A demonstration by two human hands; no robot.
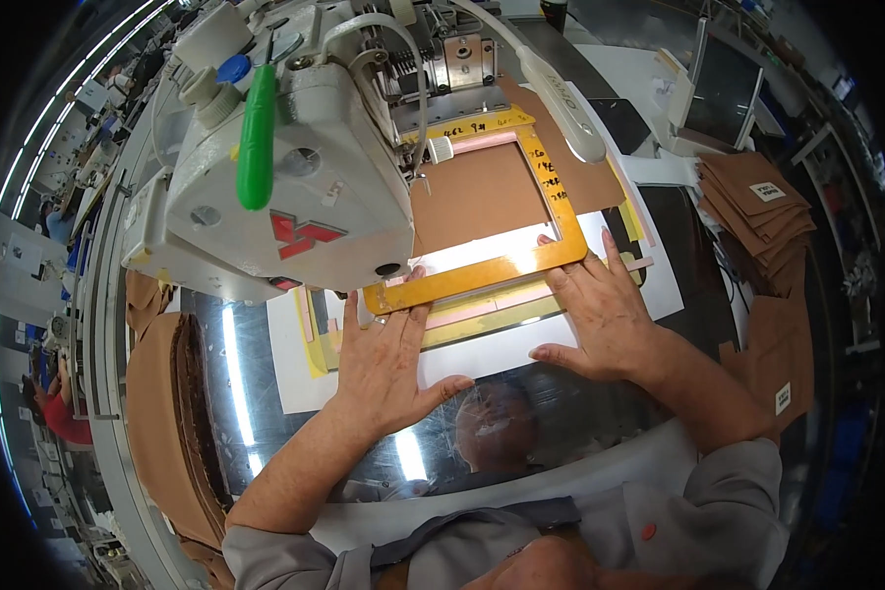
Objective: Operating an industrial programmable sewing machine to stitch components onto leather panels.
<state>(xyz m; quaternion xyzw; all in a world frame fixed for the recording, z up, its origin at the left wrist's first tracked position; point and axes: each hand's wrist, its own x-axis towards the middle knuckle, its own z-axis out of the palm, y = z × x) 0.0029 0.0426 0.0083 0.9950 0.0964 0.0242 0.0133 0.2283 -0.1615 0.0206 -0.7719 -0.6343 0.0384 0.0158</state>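
My left hand (387, 364) lies with fingers spread, its fingertips at the near left corner of a yellow clamp frame (482, 279). At the near right corner of that frame rests my right hand (602, 317), fingers stretched out and thumb apart. Inside the frame shows a brown fabric piece (482, 192), with a strip of white below it. Beneath sits a transparent template (462, 329) edged with yellow and pink tape, on a white sheet (300, 388). The sewing machine head (295, 187) hides part of the frame's left side.
A green-handled screwdriver (257, 138) stands against the machine head. Brown fabric pieces are stacked at the left (162, 423) and right (752, 211). A white lamp arm (565, 103) reaches over the work, and a screen (720, 84) stands at the back right. The shiny metal tabletop (364, 462) lies nearest me.
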